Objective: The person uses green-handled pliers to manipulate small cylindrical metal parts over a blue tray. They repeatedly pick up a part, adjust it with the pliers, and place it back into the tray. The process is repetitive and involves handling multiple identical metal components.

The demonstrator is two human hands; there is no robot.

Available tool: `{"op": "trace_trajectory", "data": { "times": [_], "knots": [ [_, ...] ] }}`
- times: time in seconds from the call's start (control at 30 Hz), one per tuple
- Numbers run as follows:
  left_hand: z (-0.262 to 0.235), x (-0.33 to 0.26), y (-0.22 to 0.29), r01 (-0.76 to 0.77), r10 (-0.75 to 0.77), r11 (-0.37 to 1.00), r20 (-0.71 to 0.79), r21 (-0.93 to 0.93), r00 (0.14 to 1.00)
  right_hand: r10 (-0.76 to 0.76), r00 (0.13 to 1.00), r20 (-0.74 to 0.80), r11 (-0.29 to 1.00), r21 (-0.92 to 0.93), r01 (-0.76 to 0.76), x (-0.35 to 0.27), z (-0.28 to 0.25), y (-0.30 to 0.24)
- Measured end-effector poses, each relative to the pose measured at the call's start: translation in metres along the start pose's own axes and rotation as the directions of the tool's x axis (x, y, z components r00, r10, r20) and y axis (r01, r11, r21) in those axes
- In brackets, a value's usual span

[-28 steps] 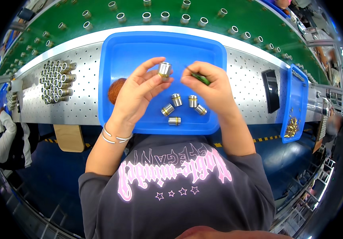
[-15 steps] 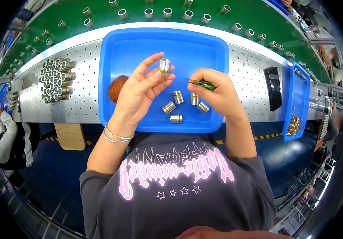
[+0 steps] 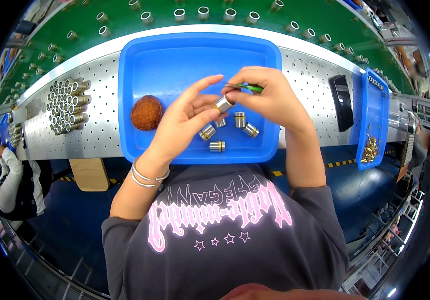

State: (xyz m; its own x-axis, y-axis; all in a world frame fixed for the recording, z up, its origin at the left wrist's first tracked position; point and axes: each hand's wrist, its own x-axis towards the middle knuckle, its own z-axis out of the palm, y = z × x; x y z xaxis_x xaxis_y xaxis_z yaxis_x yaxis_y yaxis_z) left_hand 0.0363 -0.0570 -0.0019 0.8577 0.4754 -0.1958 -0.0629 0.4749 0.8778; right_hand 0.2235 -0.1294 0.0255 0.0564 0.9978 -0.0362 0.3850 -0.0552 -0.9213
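Observation:
A short silver metal sleeve with a brass-coloured band [image 3: 223, 103] is gripped in the fingertips of my left hand [image 3: 180, 120], tilted toward the right. My right hand [image 3: 270, 97] is closed around a small green-handled tool [image 3: 251, 88] with a thin dark tip. That tip lies at the open end of the sleeve, partly hidden by my fingers. Both hands are above a blue tray [image 3: 175, 57]. Several similar sleeves [image 3: 240, 119] rest in the tray below my hands, one of them partly covered by the left hand.
A brown fibrous ball [image 3: 146, 113] sits at the tray's left side. Clustered sleeves [image 3: 67, 107] stand on the perforated metal bench, left. To the right are a black object [image 3: 342, 103] and a blue bin [image 3: 362, 120] holding brass pieces. Beyond, a green surface [image 3: 165, 30] carries spaced sleeves.
My left hand has lowered the sleeve and tilted it rightward. My right hand has moved up and left, bringing the tool to it. The brown ball shows more fully.

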Motion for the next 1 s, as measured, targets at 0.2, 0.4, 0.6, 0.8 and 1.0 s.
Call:
{"op": "trace_trajectory", "data": {
  "times": [0.2, 0.4, 0.6, 0.8, 1.0],
  "knots": [
    [-0.008, 0.000, 0.004, 0.098, -0.126, 0.952, -0.080, -0.290, 0.989, 0.093, 0.985, -0.148, 0.947, 0.319, -0.041, -0.007, 0.004, 0.007],
    [-0.006, 0.003, 0.000, 0.039, -0.070, 0.967, -0.116, -0.250, 0.991, 0.047, 0.993, -0.108, 0.889, 0.457, 0.007, -0.007, 0.013, 0.001],
    [-0.003, 0.004, -0.004, -0.037, 0.030, 0.998, -0.131, -0.052, 0.991, -0.001, 0.983, -0.183, 0.855, 0.510, 0.096, -0.002, 0.018, -0.004],
    [0.002, 0.001, -0.010, -0.075, 0.088, 0.990, -0.109, 0.116, 0.990, 0.115, 0.960, -0.256, 0.811, 0.582, 0.058, 0.009, 0.022, -0.003],
    [0.004, -0.001, -0.001, -0.036, 0.036, 0.999, -0.089, 0.002, 0.995, 0.279, 0.903, -0.327, 0.621, 0.779, 0.090, 0.016, 0.017, 0.021]
  ]
}}
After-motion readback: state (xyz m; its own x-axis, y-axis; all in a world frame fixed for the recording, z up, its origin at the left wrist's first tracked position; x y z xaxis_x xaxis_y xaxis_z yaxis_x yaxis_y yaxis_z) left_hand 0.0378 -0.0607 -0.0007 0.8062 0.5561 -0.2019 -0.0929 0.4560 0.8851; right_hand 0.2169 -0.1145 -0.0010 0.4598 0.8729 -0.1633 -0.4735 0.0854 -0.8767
